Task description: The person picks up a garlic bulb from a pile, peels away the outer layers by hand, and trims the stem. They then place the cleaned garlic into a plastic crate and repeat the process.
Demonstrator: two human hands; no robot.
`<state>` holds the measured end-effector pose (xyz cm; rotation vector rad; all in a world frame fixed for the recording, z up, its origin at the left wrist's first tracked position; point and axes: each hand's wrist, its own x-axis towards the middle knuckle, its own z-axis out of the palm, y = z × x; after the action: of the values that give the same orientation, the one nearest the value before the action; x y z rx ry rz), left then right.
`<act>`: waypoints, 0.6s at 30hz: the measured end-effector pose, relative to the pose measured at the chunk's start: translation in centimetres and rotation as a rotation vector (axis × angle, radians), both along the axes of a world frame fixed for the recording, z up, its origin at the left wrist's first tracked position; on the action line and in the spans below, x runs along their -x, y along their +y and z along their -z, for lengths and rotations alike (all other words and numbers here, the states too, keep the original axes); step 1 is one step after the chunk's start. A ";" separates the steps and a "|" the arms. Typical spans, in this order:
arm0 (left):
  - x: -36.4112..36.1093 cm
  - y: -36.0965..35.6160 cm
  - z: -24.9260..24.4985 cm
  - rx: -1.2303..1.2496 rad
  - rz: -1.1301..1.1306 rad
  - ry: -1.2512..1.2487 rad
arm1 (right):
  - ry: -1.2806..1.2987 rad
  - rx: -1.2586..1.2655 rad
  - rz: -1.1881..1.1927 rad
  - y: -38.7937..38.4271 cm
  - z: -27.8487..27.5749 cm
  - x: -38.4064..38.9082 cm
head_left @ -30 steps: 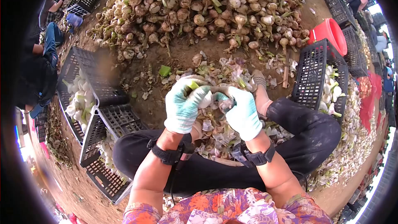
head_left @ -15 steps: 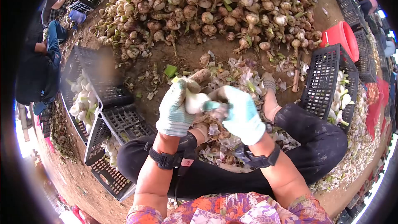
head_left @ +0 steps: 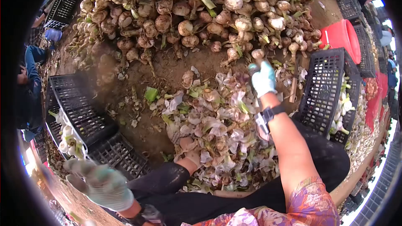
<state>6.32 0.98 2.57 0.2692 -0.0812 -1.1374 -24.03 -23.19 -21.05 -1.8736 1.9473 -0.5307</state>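
My left hand [head_left: 100, 186], in a pale striped glove with dirty fingertips, is low at the left with its fingers stretched out. No bulb shows in it. Close by are a black crate [head_left: 83, 109] and the peeled white garlic bulbs [head_left: 71, 140] in it. Reaching forward, my gloved right hand [head_left: 264, 79] is at the near edge of a heap of unpeeled garlic [head_left: 184, 29]. Its fingers look curled, and a garlic bulb [head_left: 257, 54] shows right at their tips. Whether they grip that bulb or something else is hidden.
Garlic skins [head_left: 222, 129] cover the ground between my legs. A second black crate [head_left: 322, 92] with peeled garlic [head_left: 342, 109] stands at the right, beside a red bucket [head_left: 343, 39]. A wooden stick [head_left: 293, 88] lies near it. Another person's leg [head_left: 34, 71] shows at far left.
My hands were together around a white peeled bulb; now they are apart. The left has moved down and left without the bulb, the right forward to the heap. The view has shifted.
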 end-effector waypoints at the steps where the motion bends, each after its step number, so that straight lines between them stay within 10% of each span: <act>1: 1.3 -0.7 0.6 -0.213 0.063 -0.150 | 0.020 -0.030 0.077 -2.3 2.0 1.0; 6: 3.8 -2.5 3.2 -0.434 0.351 -0.408 | 0.228 -0.235 0.162 -6.9 4.4 0.3; 10: 4.8 -2.7 4.1 -0.683 0.360 -0.330 | -0.506 -0.129 -0.010 -3.8 4.2 -0.3; 11: 5.0 -2.7 4.7 -0.805 0.371 -0.362 | -0.221 0.062 -0.088 -0.9 -0.4 -2.7; 13: 5.7 -3.0 5.3 -0.811 0.444 -0.395 | -1.544 -0.575 0.358 3.1 -5.6 -6.2; 15: 7.0 -3.1 5.9 -0.850 0.445 -0.449 | -0.589 0.043 -0.567 8.7 -11.2 -8.0; 16: 7.0 -2.9 6.3 -0.811 0.467 -0.463 | -0.986 -0.325 -0.582 11.2 -9.7 -8.2; 18: 7.0 -2.5 7.7 -0.700 0.407 -0.632 | -0.604 0.064 -0.815 14.0 -15.9 -8.3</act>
<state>-0.70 -1.48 -5.18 1.2796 -0.3059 -1.4196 -15.72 -9.15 -5.11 -2.0159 0.7117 -0.7625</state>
